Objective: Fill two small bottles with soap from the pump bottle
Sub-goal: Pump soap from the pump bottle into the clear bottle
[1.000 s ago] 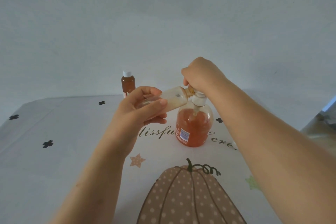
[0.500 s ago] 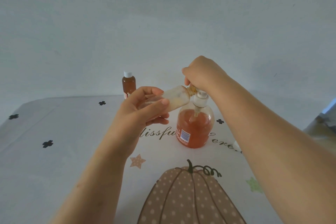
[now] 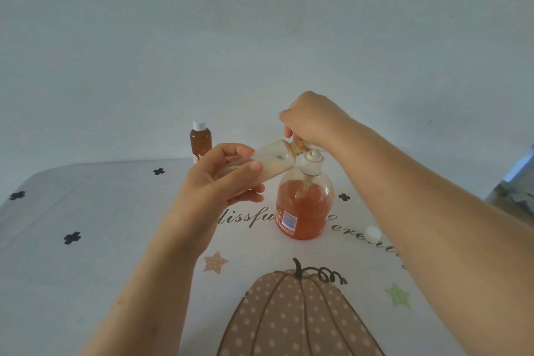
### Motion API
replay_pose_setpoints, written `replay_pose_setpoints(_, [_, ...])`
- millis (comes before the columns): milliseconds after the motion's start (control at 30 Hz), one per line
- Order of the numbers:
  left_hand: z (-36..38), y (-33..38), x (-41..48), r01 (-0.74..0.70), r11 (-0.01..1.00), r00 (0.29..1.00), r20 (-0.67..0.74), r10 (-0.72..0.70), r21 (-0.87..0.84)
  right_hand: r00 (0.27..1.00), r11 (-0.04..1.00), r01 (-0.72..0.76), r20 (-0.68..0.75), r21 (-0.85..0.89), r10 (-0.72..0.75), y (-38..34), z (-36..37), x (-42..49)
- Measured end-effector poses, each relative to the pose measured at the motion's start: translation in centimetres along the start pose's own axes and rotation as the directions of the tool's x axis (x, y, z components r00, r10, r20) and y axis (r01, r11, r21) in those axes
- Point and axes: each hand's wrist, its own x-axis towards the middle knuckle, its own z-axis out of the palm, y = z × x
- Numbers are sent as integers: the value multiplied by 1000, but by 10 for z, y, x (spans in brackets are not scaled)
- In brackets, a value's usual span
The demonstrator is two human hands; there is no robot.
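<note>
A clear pump bottle (image 3: 304, 205) about half full of orange soap stands in the middle of the table. My right hand (image 3: 313, 120) is closed over its white pump head. My left hand (image 3: 215, 185) grips a small clear bottle (image 3: 273, 160), tilted almost flat, with its open neck right at the pump spout. A little pale soap lies inside it. A second small bottle (image 3: 200, 140), full of brown-orange soap and closed with a white cap, stands upright at the far edge, behind my left hand.
A loose white cap (image 3: 372, 233) lies on the table to the right of the pump bottle, partly behind my right forearm. The tablecloth (image 3: 86, 254) has a pumpkin print, stars and lettering. A plain wall rises behind the table.
The pump head has risen a little under my right hand. The small bottle stays at the spout and my left hand has barely moved.
</note>
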Motion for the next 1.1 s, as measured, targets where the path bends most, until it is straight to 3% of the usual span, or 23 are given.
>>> replay_pose_setpoints(133, [0, 1, 0, -6, 1000, 1000, -9, 6, 0, 999, 999, 44, -25, 20, -44, 1, 1, -1])
replay_pose_setpoints(400, [-3, 0, 1, 8, 999, 1000, -21, -7, 38, 998, 999, -32, 50, 7, 32, 5, 13, 4])
replay_pose_setpoints(600, [-4, 0, 1, 15, 999, 1000, -14, -14, 39, 999, 999, -42, 29, 28, 41, 7, 14, 3])
replay_pose_setpoints(867, [0, 2, 0, 1, 1000, 1000, -18, -1, -6, 1000, 999, 31, 5, -19, -31, 0, -2, -3])
replay_pose_setpoints(1100, [-1, 0, 0, 30, 1000, 999, -15, -30, -7, 999, 999, -33, 30, -6, 33, 2, 8, 3])
